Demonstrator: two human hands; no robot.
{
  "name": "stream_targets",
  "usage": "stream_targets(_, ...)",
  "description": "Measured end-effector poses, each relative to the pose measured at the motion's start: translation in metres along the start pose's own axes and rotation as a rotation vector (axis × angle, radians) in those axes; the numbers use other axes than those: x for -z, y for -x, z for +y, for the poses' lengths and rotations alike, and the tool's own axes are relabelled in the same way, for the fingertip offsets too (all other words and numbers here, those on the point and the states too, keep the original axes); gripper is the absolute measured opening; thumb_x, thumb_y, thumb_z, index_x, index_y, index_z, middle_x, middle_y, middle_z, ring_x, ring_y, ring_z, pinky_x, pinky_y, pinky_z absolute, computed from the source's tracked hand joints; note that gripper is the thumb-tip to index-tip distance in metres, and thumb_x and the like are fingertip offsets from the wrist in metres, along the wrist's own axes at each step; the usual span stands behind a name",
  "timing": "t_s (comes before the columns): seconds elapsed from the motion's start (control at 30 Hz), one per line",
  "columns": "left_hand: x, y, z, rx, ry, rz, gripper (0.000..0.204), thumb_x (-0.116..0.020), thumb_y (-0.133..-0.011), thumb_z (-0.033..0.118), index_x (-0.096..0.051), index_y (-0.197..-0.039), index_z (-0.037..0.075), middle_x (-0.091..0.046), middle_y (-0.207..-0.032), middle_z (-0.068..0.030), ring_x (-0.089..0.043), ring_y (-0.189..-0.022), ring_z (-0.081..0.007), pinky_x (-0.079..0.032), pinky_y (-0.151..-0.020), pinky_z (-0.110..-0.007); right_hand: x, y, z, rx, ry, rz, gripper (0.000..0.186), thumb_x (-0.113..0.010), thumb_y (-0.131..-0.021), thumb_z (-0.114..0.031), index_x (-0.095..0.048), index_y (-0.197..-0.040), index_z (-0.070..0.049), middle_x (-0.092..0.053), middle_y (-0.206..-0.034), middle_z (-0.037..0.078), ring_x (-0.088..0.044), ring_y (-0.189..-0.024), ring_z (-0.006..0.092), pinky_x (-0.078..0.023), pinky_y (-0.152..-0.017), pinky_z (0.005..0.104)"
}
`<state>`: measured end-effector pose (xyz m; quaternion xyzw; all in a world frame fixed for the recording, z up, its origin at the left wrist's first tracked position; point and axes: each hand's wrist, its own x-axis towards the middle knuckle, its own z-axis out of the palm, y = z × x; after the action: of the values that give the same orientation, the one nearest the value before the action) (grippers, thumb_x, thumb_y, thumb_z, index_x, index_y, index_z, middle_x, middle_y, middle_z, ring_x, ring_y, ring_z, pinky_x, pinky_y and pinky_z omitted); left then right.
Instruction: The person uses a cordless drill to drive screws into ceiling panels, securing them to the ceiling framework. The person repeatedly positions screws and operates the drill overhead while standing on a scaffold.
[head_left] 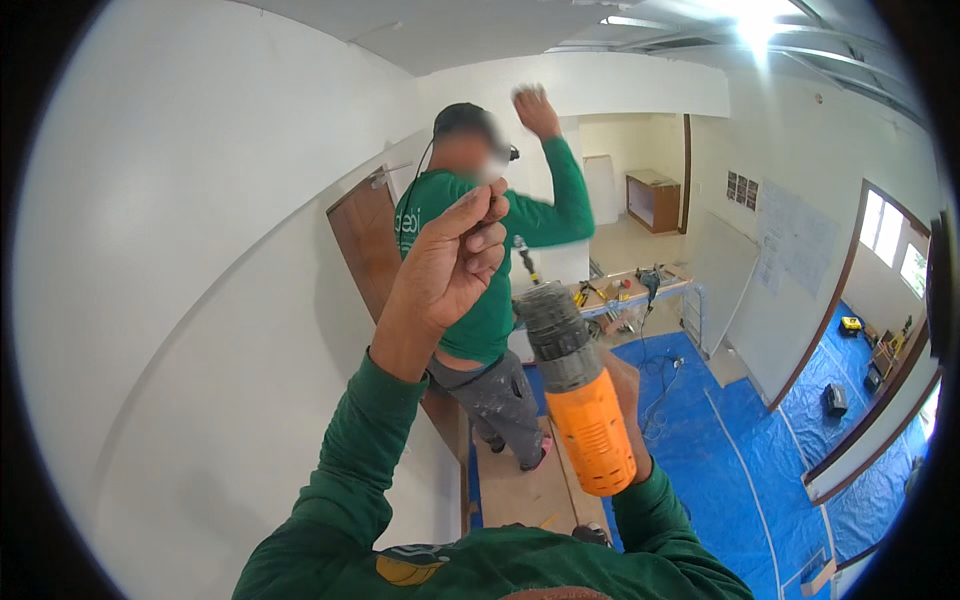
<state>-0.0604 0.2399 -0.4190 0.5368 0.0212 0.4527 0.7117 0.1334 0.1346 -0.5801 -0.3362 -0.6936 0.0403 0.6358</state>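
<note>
My left hand is raised in front of me, thumb and fingertips pinched together. What is between them, if anything, is too small to make out. In my right hand is an orange and black cordless drill, its chuck pointing up and away, with a slim bit at the end. Most of the right hand is hidden behind the drill's body. Just beyond my hands stands a co-worker in a green shirt and dark cap, one arm lifted; that raised hand is blurred.
Wooden boards lie under the co-worker's feet. Blue sheeting covers the floor to the right. Behind is a workbench with several tools and a corded power tool. A white wall runs along the left, with a brown door.
</note>
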Motion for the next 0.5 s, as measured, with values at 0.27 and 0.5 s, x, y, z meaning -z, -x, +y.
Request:
stream_targets(0.27,-0.01,-0.025,-0.011,-0.028,-0.026,0.068,0.019,-0.056,-0.113,0.029,-0.059,-0.114,0.011,-0.059,-0.102,0.0037,-0.046,-0.067,-0.0009,-0.037,-0.052,-0.016,-0.013,-0.04,0.035,0.066,-0.135,0.034,0.034,-0.088,-0.08,-0.014,-0.07,-0.107,-0.004,-0.072,-0.087,0.005,-0.07,-0.075,0.016,-0.054,-0.067,0.0307)
stream_targets(0.5,-0.011,-0.044,-0.042,-0.064,0.052,0.08,0.018,-0.056,-0.113,0.031,-0.06,-0.115,0.013,-0.06,-0.097,0.0041,-0.046,-0.069,-0.0013,-0.038,-0.052,-0.016,-0.012,-0.048,0.078,-0.007,-0.221,-0.03,0.034,-0.084,-0.085,-0.018,-0.064,-0.109,-0.004,-0.068,-0.091,0.007,-0.069,-0.08,0.0188,-0.053,-0.071,0.0323)
